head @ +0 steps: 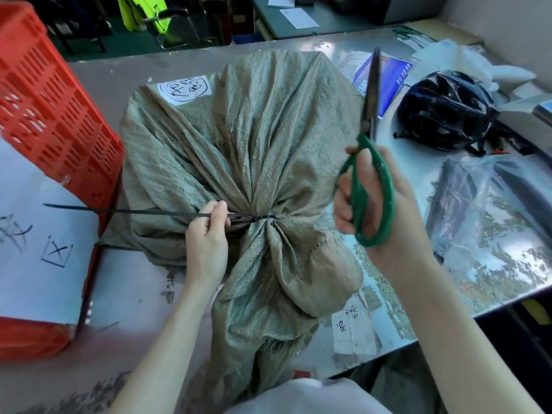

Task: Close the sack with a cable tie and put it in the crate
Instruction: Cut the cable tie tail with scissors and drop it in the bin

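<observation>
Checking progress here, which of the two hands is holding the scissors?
The right hand grips the green-handled scissors, blades pointing up; the left hand instead pinches the black cable tie around the sack.

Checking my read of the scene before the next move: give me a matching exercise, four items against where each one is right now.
Things:
1. cable tie
2. scissors
3. crate
4. helmet

Places:
A. far right of the table
B. raised in the right hand, blades closed
C. left of the sack
D. around the sack's neck, tail pinched by the left hand

Pairs: 1-D, 2-B, 3-C, 4-A
</observation>
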Motion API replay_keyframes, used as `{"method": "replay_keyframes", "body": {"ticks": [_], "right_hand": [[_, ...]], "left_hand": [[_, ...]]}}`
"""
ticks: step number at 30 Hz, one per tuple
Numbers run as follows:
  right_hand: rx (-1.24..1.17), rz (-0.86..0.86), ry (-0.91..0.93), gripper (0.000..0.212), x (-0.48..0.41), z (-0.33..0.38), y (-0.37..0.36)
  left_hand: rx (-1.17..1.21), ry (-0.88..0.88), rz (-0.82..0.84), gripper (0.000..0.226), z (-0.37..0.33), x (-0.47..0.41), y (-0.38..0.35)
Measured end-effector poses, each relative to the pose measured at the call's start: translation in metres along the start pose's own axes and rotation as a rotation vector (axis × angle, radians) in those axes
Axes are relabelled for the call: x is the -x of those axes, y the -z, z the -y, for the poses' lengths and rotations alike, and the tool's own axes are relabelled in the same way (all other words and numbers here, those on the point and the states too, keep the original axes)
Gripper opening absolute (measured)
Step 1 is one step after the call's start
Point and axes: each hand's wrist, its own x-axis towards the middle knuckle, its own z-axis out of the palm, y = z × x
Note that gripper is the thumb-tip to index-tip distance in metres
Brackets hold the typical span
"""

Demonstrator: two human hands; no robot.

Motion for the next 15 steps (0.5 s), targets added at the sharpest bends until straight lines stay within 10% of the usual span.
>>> {"method": "replay_keyframes", "body": {"ticks": [5, 15], "right_hand": [[-0.098, 0.392, -0.287, 0.066, -0.011, -0.029, -0.037], [-0.03, 0.471, -0.65, 0.061, 0.029, -0.088, -0.02]], "left_hand": [[0.056, 0.044, -0.053, 0.034, 0.0, -0.001, 0.004], [0.187, 0.115, -0.061, 0.032, -0.003, 0.0, 0.009]]}}
